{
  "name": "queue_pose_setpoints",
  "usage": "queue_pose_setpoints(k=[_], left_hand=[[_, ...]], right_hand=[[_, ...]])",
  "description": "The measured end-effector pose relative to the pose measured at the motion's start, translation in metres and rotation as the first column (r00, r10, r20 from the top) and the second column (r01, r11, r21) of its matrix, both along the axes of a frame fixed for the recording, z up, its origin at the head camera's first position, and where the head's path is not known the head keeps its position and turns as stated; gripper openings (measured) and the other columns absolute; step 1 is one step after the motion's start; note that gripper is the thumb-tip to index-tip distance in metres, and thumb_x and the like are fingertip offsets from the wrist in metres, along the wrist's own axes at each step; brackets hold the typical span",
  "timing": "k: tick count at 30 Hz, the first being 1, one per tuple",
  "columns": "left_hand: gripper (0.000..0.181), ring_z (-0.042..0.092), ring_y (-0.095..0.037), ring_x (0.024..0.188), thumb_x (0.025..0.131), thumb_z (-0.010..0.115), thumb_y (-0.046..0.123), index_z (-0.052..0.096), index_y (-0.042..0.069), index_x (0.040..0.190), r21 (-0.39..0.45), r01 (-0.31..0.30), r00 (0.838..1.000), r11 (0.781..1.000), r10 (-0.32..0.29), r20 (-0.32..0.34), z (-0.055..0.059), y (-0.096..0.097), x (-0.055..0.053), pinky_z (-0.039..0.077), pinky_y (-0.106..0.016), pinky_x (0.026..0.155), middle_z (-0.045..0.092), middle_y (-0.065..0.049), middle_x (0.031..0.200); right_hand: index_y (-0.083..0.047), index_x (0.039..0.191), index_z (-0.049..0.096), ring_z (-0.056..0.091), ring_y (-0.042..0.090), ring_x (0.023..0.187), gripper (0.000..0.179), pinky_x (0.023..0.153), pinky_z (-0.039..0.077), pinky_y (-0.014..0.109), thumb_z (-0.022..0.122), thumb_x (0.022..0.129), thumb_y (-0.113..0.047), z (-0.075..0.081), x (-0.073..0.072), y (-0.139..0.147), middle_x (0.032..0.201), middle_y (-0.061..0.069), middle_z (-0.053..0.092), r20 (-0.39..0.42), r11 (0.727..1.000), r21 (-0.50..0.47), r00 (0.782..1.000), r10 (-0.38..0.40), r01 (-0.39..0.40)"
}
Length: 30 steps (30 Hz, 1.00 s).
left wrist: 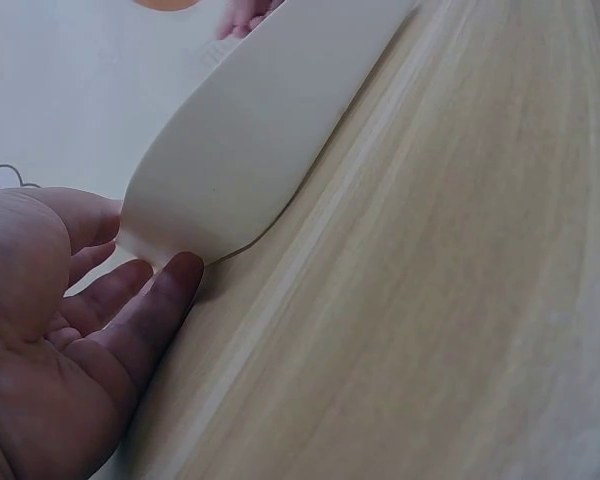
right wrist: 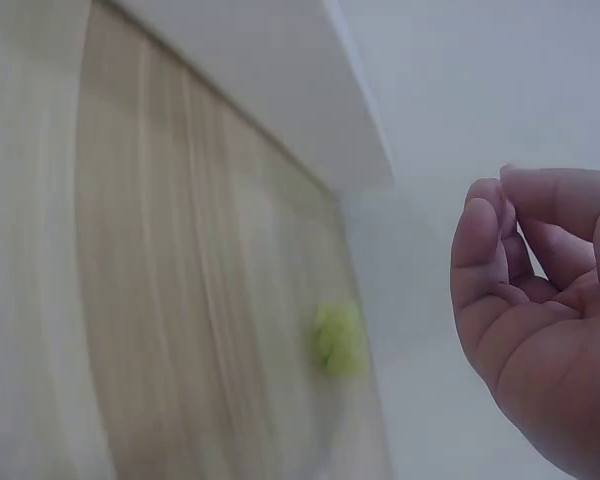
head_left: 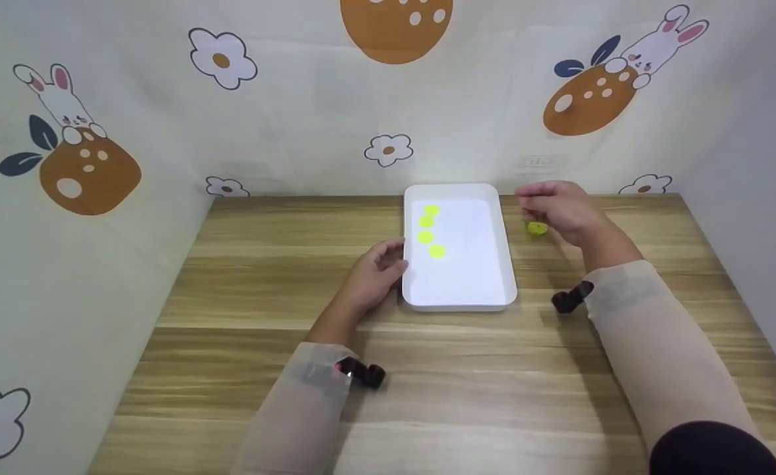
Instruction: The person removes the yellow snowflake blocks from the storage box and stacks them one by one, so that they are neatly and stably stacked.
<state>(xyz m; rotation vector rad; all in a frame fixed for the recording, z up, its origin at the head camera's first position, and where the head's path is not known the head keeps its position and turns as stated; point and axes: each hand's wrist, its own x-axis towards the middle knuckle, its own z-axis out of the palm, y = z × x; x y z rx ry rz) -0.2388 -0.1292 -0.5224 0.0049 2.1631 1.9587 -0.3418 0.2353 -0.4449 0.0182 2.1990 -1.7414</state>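
Observation:
A white shallow tray lies on the wooden table, with several flat bright yellow-green round pieces along the left part of its floor. My left hand is at the tray's left side; in the left wrist view, the fingertips and thumb touch the outer wall. Beyond the tray's right side, my right hand hovers with fingers bent and fingertips together. Nothing shows between them in the right wrist view. Just below that hand, a small yellow-green lump, blurred in the wrist view, sits on the table.
Behind the tray hangs a pale cloth printed with rabbits, flowers and orange fruit, meeting the table's back edge. A pale side wall borders the right. Each sleeve carries a small black camera at the wrist.

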Motion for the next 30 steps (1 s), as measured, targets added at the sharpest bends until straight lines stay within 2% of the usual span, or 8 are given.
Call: queue_pose_setpoints(k=[3, 7, 13, 18, 25, 30], left_hand=[[0.052, 0.056, -0.029, 0.147, 0.106, 0.066, 0.013, 0.053, 0.011, 0.156, -0.005, 0.002, 1.000, 1.000, -0.002, 0.007, 0.000, 0.000, 0.000, 0.057, -0.042, 0.114, 0.054, -0.012, 0.161], [0.052, 0.057, -0.030, 0.146, 0.106, 0.066, 0.013, 0.053, 0.011, 0.156, -0.015, 0.004, 1.000, 1.000, -0.004, 0.007, 0.000, 0.000, 0.000, 0.057, -0.041, 0.113, 0.056, -0.013, 0.160], [0.052, 0.059, -0.028, 0.144, 0.105, 0.067, 0.014, 0.054, 0.012, 0.156, -0.024, -0.010, 1.000, 1.000, 0.010, -0.002, 0.001, 0.000, 0.001, 0.059, -0.041, 0.111, 0.057, -0.012, 0.159], [0.052, 0.060, -0.028, 0.143, 0.106, 0.066, 0.014, 0.053, 0.013, 0.157, -0.029, -0.001, 1.000, 1.000, 0.001, -0.005, 0.001, 0.001, 0.000, 0.059, -0.042, 0.110, 0.057, -0.011, 0.159], [0.050, 0.061, -0.028, 0.142, 0.106, 0.065, 0.015, 0.055, 0.013, 0.155, -0.072, -0.016, 1.000, 0.997, 0.015, -0.023, 0.002, 0.002, 0.000, 0.060, -0.041, 0.109, 0.060, -0.012, 0.156], [0.049, 0.061, -0.028, 0.142, 0.106, 0.067, 0.016, 0.056, 0.014, 0.154, -0.071, -0.021, 0.999, 0.997, 0.019, -0.027, 0.002, 0.001, 0.002, 0.059, -0.041, 0.110, 0.060, -0.009, 0.156]], right_hand=[[-0.006, 0.127, 0.074, 0.071, 0.013, 0.092, 0.028, 0.088, 0.064, 0.025, 0.071, 0.104, -0.022, 0.006, 0.002, -0.017, 0.102, -0.004, 0.076, -0.004, 0.999, -0.039, 1.000, 0.009, -0.009], [-0.006, 0.123, 0.076, 0.071, 0.015, 0.092, 0.023, 0.083, 0.064, 0.022, 0.070, 0.105, -0.020, 0.012, 0.003, -0.040, 0.102, -0.001, 0.076, -0.013, 0.996, -0.076, 0.999, 0.036, -0.037], [-0.007, 0.128, 0.074, 0.069, 0.015, 0.092, 0.027, 0.082, 0.062, 0.021, 0.069, 0.106, -0.023, 0.015, -0.005, -0.068, 0.107, 0.001, 0.073, -0.003, 0.995, -0.077, 0.998, 0.063, -0.063], [-0.008, 0.127, 0.074, 0.070, 0.018, 0.094, 0.027, 0.083, 0.062, 0.022, 0.069, 0.106, -0.023, 0.014, -0.011, -0.086, 0.106, 0.001, 0.072, 0.029, 0.992, -0.124, 0.999, 0.042, -0.039], [-0.007, 0.131, 0.073, 0.068, 0.019, 0.093, 0.030, 0.079, 0.061, 0.023, 0.068, 0.106, -0.022, 0.001, -0.021, -0.112, 0.109, 0.004, 0.072, 0.046, 0.989, -0.145, 0.998, 0.039, -0.032], [-0.004, 0.140, 0.068, 0.067, 0.021, 0.097, 0.038, 0.080, 0.061, 0.024, 0.066, 0.107, -0.023, -0.011, -0.029, -0.132, 0.131, 0.016, 0.068, 0.065, 0.994, -0.099, 0.996, 0.058, -0.052]])
